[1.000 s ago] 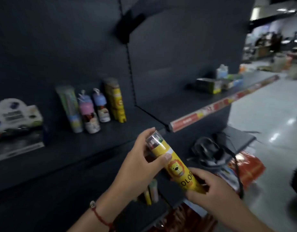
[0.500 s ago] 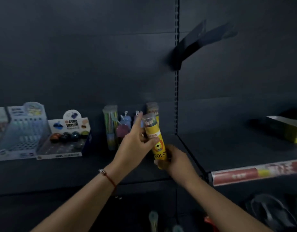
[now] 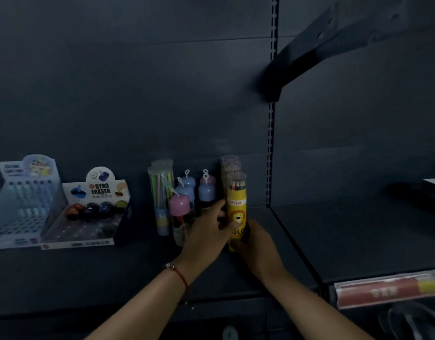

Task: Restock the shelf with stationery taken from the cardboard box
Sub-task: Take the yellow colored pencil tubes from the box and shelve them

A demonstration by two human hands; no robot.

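We reach both forearms forward, hands close together. Our left hand (a red cord around its wrist) curls its fingers round something upright; our right hand grips it lower down.

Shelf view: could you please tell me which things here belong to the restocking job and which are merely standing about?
Job in hand:
yellow lion colour-pencil tube, held upright by left hand and right hand
shelf

Standing about:
Gyro Eraser display box
pink-capped bottle
red price strip
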